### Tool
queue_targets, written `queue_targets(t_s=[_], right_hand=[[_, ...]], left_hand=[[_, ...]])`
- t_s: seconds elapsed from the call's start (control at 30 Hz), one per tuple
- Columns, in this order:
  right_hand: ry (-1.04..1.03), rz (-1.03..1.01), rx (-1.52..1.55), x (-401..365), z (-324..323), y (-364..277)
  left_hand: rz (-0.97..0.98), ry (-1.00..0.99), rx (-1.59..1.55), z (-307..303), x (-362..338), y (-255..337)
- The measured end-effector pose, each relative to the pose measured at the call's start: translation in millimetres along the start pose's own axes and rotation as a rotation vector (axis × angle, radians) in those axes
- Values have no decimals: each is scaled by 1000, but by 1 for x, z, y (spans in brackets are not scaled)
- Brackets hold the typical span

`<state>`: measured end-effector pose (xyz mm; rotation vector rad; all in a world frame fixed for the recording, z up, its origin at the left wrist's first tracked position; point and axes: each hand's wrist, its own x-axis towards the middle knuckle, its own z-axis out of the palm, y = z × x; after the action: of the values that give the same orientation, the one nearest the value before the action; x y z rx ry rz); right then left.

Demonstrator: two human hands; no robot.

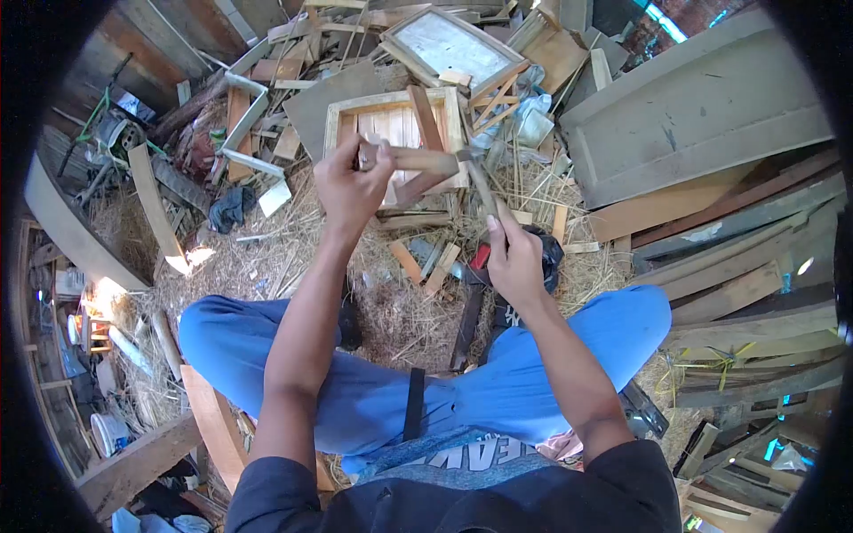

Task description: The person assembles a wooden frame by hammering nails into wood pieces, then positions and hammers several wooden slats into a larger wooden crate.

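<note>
My left hand (pixel 354 182) is raised in front of me, its fingers wrapped round a short wooden piece (pixel 418 160) that points to the right. Darker wooden slats (pixel 426 120) angle above and below that piece in this view. My right hand (pixel 517 262) grips the light handle of a hammer (pixel 484 191), which slants up and to the left. The small dark head of the hammer overlaps the right end of the wooden piece. Behind both, a pale wooden box frame (pixel 334 124) lies on the littered ground.
Wood shavings and straw cover the floor (pixel 391 320) between my knees. A framed panel (pixel 453 44) and wood scraps lie at the back. Large boards (pixel 702 115) lean at the right above stacked curved planks (pixel 737 293). A green-framed machine (pixel 111 133) stands at the left.
</note>
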<state>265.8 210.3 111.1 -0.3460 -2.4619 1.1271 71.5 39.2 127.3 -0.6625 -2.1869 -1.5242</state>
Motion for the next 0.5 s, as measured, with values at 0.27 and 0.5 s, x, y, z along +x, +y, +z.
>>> queue_targets(t_s=[0.27,0.5], right_hand=[[244,-336,33,-9,4,1],[308,-358,104,-11,7,5]], left_hand=[[-95,44,-132,-2,3,2],[-55,53,-61,-9,6,7]])
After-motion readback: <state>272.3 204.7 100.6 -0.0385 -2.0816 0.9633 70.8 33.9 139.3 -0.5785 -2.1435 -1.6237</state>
